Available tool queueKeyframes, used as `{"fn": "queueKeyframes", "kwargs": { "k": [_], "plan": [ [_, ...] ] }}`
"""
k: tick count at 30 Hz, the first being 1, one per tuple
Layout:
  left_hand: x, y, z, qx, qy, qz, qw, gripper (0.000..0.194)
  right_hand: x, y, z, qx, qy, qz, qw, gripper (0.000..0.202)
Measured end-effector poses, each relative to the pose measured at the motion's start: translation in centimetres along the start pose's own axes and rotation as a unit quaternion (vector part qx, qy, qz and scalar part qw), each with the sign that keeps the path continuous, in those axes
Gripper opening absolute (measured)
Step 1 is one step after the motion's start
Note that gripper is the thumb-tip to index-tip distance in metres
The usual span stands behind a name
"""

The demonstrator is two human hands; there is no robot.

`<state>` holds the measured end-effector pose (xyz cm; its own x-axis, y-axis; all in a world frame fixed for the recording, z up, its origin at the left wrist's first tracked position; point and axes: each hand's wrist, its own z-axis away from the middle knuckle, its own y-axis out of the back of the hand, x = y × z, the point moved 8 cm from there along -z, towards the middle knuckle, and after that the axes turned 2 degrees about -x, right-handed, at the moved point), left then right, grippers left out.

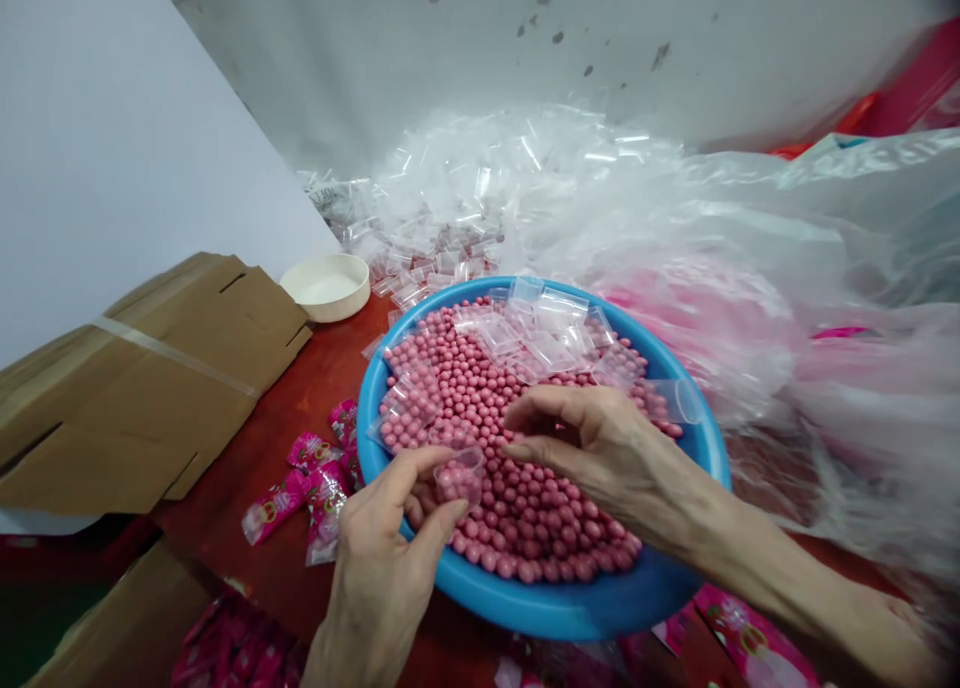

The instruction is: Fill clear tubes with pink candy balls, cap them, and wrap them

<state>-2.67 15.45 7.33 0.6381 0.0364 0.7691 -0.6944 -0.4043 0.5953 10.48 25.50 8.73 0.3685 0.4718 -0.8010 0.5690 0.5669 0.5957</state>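
My left hand [390, 548] pinches a small clear plastic tube [461, 476] by its rim, at the near left of a blue basin [585, 623]. Pink balls show through the tube's wall. Candy-like pink balls [540, 518] fill the basin. Over them hovers my right hand [592, 443], its thumb and fingers curled toward each other just right of the tube. Whether a ball sits between those fingertips I cannot make out. Several clear tubes [559, 313] lie on the balls toward the basin's far side, and another clear tube [679, 400] rests by the right rim.
Filled pink packets [326, 493] lie left of the basin on the red table [315, 378]. Behind them are folded cardboard [172, 368] and a white bowl [330, 286]. A heap of clear tubes [465, 188] and plastic bags [825, 298] crowds the back and right.
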Motion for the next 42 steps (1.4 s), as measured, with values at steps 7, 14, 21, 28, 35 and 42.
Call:
{"fn": "queueKeyframes", "kwargs": {
  "k": [7,14,21,28,35,42],
  "plan": [
    [0.9,-1.0,-0.1,-0.021,-0.050,-0.027,0.998,0.024,-2.2,-1.1,-0.6,0.029,0.116,0.002,0.993,0.011],
    [0.3,-1.1,-0.2,-0.013,-0.028,-0.034,0.999,0.020,3.4,-1.9,3.8,0.027,0.093,0.120,0.988,0.016],
    [-0.5,-1.2,-0.3,-0.030,0.012,-0.038,0.999,0.023,3.1,-2.4,6.3,0.075,0.131,0.121,0.981,0.029],
    [0.0,-2.0,-0.4,-0.053,-0.022,-0.063,0.996,0.024,0.0,0.3,1.2,0.119,0.054,0.060,0.990,0.011],
    [0.5,-2.1,-0.3,-0.036,-0.056,-0.078,0.995,0.025,-2.7,-1.1,0.8,0.168,0.143,0.022,0.975,0.020],
    [0.4,-1.7,-0.2,-0.012,-0.039,-0.045,0.998,0.025,-1.2,-2.1,1.8,0.118,0.115,-0.002,0.986,0.022]
  ]
}}
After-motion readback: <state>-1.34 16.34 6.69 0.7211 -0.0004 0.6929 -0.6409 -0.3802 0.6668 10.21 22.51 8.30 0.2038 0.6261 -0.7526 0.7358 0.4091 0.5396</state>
